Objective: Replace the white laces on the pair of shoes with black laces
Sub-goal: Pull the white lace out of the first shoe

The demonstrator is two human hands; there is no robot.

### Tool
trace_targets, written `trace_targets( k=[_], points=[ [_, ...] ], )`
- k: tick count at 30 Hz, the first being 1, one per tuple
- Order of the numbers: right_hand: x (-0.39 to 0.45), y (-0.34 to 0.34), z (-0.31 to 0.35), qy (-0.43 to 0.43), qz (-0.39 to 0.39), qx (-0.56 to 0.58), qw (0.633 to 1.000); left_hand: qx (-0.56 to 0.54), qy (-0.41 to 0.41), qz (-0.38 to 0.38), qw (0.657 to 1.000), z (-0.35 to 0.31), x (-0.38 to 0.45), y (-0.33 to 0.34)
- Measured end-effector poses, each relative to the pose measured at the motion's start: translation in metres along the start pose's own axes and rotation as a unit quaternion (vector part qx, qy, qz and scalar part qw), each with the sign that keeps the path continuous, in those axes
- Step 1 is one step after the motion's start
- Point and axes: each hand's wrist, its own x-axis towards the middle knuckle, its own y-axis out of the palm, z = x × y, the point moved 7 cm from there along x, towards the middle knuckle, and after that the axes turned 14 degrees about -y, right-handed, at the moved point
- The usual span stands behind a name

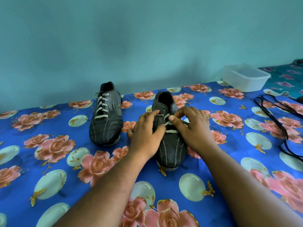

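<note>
White lace point(170, 123) runs in flat, soft-looking bands across the near shoe point(168, 141), which stands on the blue flowered cloth point(49, 161) with its toe toward the person. Both hands are on it. The left hand point(146, 135) lies over the shoe's left side with its fingers spread and pressed down on the upper, holding the shoe steady more than gripping anything; a fingertip touches the lace at the eyelets. The right hand point(193, 128) has thumb and forefinger brought close together at a lace crossing near the tongue, and I judge they are pinching it, though the pinch itself is partly hidden.

Off to the left and a little farther back stands the other shoe point(106, 115), fully laced in white and untouched. The black laces point(278, 115) lie in a loose tangle at the right edge of the cloth, well apart from both shoes. A white plastic tub point(244, 77) sits at the far right.

So the step in hand looks like unthreading the first shoe. The lace should be light and limp, with no stiffness except at its tips, so it is best taken at a crossing and drawn out row by row. The shoe looks light enough to slide, which is why the steadying hand matters.
</note>
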Motion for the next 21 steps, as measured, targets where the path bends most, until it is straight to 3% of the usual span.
trace_targets(
  k=[3,5,8,12,15,17,21],
  points=[
    [0.003,-0.002,0.01,-0.052,-0.012,0.013,0.999,0.001,-0.001,-0.002,1.0,0.001,0.001,0.0],
    [0.005,-0.004,0.015,-0.086,-0.017,0.087,0.992,0.005,0.004,-0.005,1.0,0.0,0.0,0.0],
    [0.004,-0.007,0.013,-0.048,-0.038,0.22,0.974,0.011,0.01,0.001,1.0,-0.004,-0.001,0.004],
    [0.004,-0.01,0.004,0.0,-0.069,0.223,0.972,0.01,0.006,0.005,1.0,-0.003,0.001,0.006],
    [0.004,-0.025,-0.006,0.049,-0.153,0.241,0.957,0.01,0.005,0.004,1.0,-0.003,0.001,0.004],
    [0.005,-0.032,-0.015,0.064,-0.167,0.208,0.962,0.01,0.007,0.001,1.0,-0.005,-0.001,0.003],
    [0.0,-0.019,-0.037,0.093,-0.047,0.028,0.994,0.01,0.015,0.002,1.0,-0.007,-0.001,0.003]
  ],
)
